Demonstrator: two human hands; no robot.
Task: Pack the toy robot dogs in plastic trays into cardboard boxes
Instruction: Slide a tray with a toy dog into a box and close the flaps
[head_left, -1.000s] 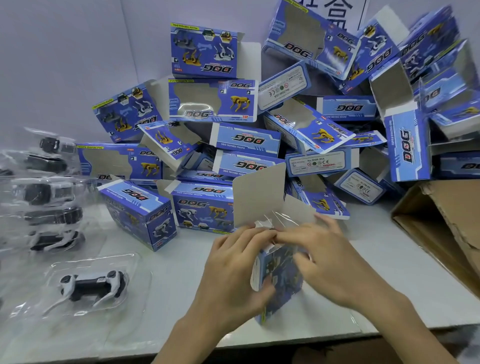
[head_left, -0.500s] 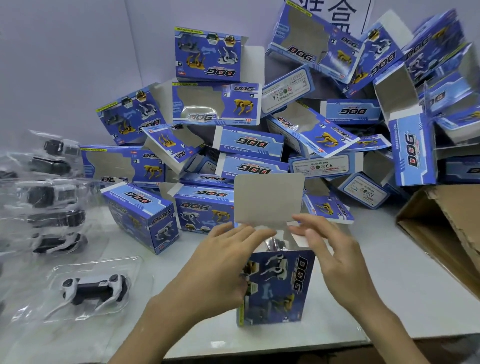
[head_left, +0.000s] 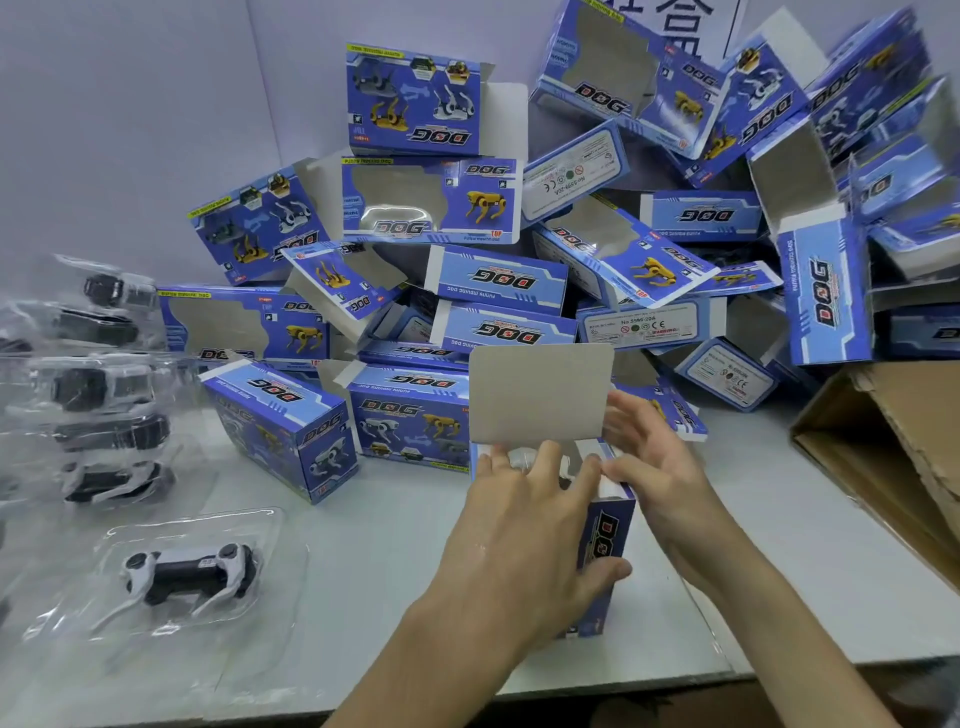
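Since half a second ago the box (head_left: 605, 545) has turned: its printed front with the pictured dogs faced me then, and now I see mostly a narrow side reading "DOG". It stands upright on the table (head_left: 389, 545), near the front edge. My left hand (head_left: 519, 545) covers more of it than before, fingers laid over the front and thumb hooked round the right side, gripping it. My right hand (head_left: 670, 467) has slid off the opening to the box's upper right corner; its fingers are straight and spread, holding nothing, with the tips at the small side tab. The grey top flap (head_left: 540, 395) stands up as it did. Clear plastic of a tray shows in the open top; I cannot make out the dog inside.

One dog in its tray (head_left: 187, 571) lies loose at the left, unmoved, with more trays (head_left: 104, 389) stacked behind it.

The pile of boxes (head_left: 498, 280) against the wall carries "DOG" in red and black, "FUNNY MOVING DOG", "TOP", and a white label with "No 5596-20A", "WARNING" and a CE mark. A brown carton (head_left: 883, 441) lies open at the right. A white sheet (head_left: 675, 21) on the wall bears large black characters, cut off by the frame.
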